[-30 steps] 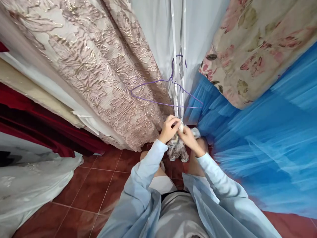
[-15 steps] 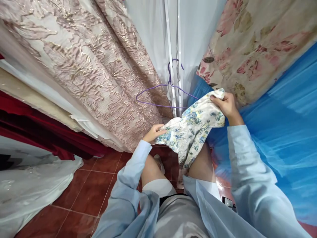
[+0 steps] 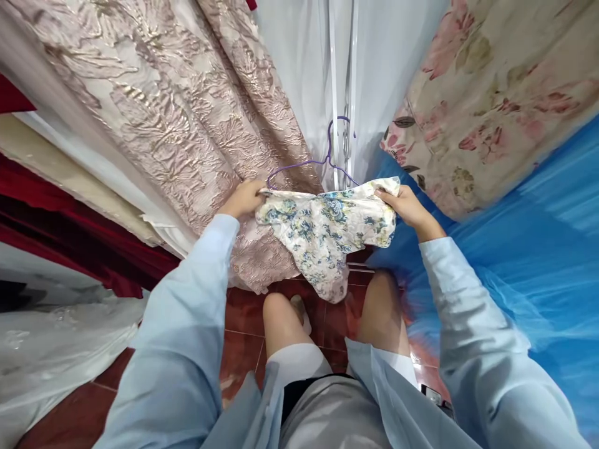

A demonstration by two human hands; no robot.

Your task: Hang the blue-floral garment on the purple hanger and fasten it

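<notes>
A white garment with a blue and yellow floral print is stretched between my two hands, its lower part hanging to a rounded point. My left hand grips its upper left corner, the fingertips partly hidden behind the cloth. At the upper right corner, my right hand pinches the fabric with the thumb in front. Behind the garment's top edge hangs a purple hanger, its hook by the white vertical poles. The cloth covers the hanger's lower bar.
A pink embossed fabric hangs at left, with dark red cloth beyond it. On the right are a rose-print fabric and blue tulle. Red tiles cover the floor. Clear plastic wrapping lies lower left.
My left hand has moved up and left, pulling the garment's top edge wide and nearly level. My right hand has shifted slightly left and down. The garment now covers the hanger's lower bar.
</notes>
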